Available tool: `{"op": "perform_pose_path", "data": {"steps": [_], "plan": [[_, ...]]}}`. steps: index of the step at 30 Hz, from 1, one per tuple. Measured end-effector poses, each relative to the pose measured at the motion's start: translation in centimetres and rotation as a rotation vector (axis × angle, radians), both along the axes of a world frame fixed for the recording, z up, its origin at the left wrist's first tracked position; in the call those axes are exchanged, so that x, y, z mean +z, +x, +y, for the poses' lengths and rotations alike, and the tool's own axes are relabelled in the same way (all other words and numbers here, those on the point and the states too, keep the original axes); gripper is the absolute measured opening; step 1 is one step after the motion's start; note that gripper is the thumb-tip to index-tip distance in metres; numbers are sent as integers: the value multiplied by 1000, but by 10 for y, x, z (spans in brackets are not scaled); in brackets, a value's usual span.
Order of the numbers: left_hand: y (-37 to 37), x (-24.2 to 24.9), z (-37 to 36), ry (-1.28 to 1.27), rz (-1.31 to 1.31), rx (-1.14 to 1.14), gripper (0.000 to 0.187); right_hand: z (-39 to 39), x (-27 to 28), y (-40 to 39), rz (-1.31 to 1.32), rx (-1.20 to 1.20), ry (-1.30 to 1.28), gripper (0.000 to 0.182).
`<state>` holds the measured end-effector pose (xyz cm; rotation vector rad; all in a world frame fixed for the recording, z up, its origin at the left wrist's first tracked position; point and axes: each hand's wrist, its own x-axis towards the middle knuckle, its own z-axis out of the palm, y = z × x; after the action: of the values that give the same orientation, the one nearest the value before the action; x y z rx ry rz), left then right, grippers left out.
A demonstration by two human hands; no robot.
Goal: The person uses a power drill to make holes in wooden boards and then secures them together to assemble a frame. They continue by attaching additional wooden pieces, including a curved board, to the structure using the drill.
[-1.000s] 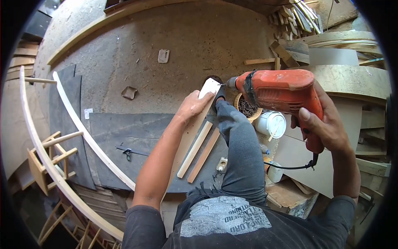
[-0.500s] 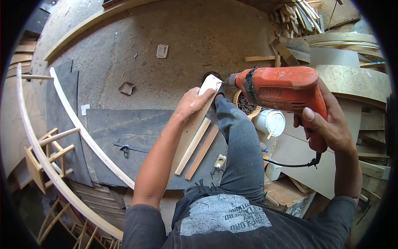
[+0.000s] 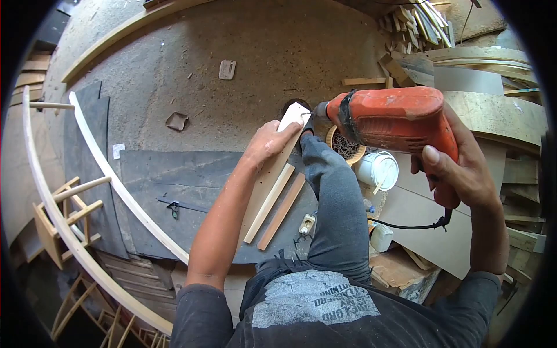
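1. At the board's far end, left hand [image 3: 271, 142] has its fingers clasped round the board [image 3: 267, 178], thumb on the pale end face.
2. Right-hand [image 3: 467, 177] fingers [image 3: 415, 165] are closed round the grip of the red drill [image 3: 397, 113]; thumb on the near side of the grip. Can't tell if the trigger is pressed.
3. Drill lies roughly level across the view, chuck pointing left. Bit [image 3: 307, 113] is right at the edge of the board end. Can't tell how deep, if at all.
4. Board slants from that end down past the left forearm, partly hidden by it. Small dark holes show along its side.
5. Leg [image 3: 342, 203] in grey trousers is right of the board.
6. Just under the drill's front: round bowl [image 3: 331, 139] of screws [image 3: 346, 147]. Beside it, white bucket [image 3: 377, 170] with a stick on its lid.
7. Black cord [image 3: 406, 231] runs from the grip, back leftward past a pale bottle [image 3: 381, 238].
8. Dark mat [image 3: 197, 171] left of the leg: pale strip [image 3: 268, 204] and browner strip [image 3: 282, 213] side by side near the board, bar tool [image 3: 188, 205] further left, socket [image 3: 306, 224] by the leg.
9. Far left: curved wooden frame [image 3: 87, 261] with round rungs. Far right: curved boards [image 3: 493, 113], stacked.
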<state>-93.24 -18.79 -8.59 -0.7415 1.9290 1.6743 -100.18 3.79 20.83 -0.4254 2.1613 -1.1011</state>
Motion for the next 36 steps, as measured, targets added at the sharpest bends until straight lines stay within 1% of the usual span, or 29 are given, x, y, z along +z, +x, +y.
{"op": "perform_pose_path", "data": {"steps": [2,6,9,11,16,18,19,23,26,27,30,32,33,35,36], "plan": [[-1,-5,-1,2,42,-12,67,0,2,-1,-9,-1,29,77],[-1,-10,0,-10,44,-18,67,2,0,-1,-5,14,22,76],[-1,-9,0,-7,69,-22,67,-1,0,-1,43,2,0,75],[0,-2,0,-25,10,-9,80,-3,6,-5,-17,42,68,74],[2,-1,1,-4,10,-2,80,-14,11,-18,45,110,92,72],[2,0,1,2,12,-2,80,-20,17,-25,30,186,239,89],[3,1,1,-7,18,0,80,-23,20,-29,33,203,295,90],[3,14,1,4,-10,11,78,-25,16,-30,88,233,254,89],[2,1,0,-26,39,-7,82,-29,17,-30,63,257,227,89],[0,-3,0,-27,39,-6,82,-28,19,-29,60,232,237,88],[-3,-8,-3,2,-21,29,84,-26,18,-30,57,217,255,88],[-3,-1,-2,-32,28,3,63,-26,17,-30,61,221,259,88],[-4,1,-3,-34,30,3,63,-26,17,-28,73,216,240,87],[-5,4,-3,-39,-28,-1,73,-27,18,-27,84,206,221,87],[-4,4,-2,-40,-28,-4,73,-30,20,-27,62,207,227,87]]}}
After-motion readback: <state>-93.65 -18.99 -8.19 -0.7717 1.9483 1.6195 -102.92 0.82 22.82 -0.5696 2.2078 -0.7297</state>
